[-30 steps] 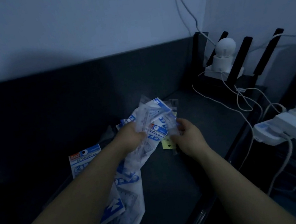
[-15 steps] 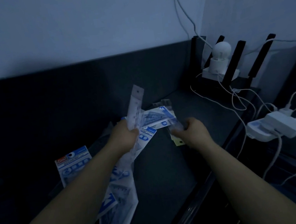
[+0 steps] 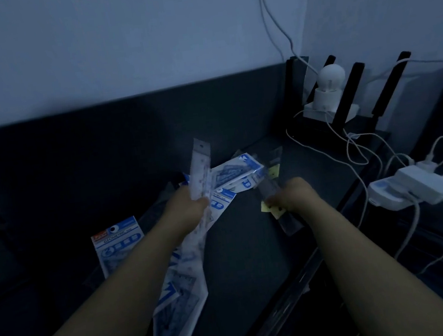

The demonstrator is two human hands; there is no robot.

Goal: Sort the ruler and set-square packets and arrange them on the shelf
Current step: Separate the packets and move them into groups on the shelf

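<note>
My left hand (image 3: pixel 189 207) grips a bundle of packets: a long clear ruler packet (image 3: pixel 201 170) sticks up from it, and blue-and-white set-square packets (image 3: pixel 239 175) fan out to the right and hang down under my forearm. My right hand (image 3: pixel 291 196) holds a dark clear ruler packet with yellow tags (image 3: pixel 271 182), apart from the left bundle. Another blue-and-white set-square packet (image 3: pixel 117 245) lies flat on the dark shelf (image 3: pixel 242 249) to the left.
At the back right corner stand a white round camera (image 3: pixel 329 86) and black router antennas (image 3: pixel 349 97). White cables (image 3: pixel 353 150) trail to a white power strip with adapters (image 3: pixel 412 189) at the right. The shelf's front edge (image 3: pixel 292 288) runs diagonally below my right forearm.
My hands have drawn apart. The right hand pulled the dark ruler packet out of the bundle to the right, while the long clear ruler packet rose upright in the left hand.
</note>
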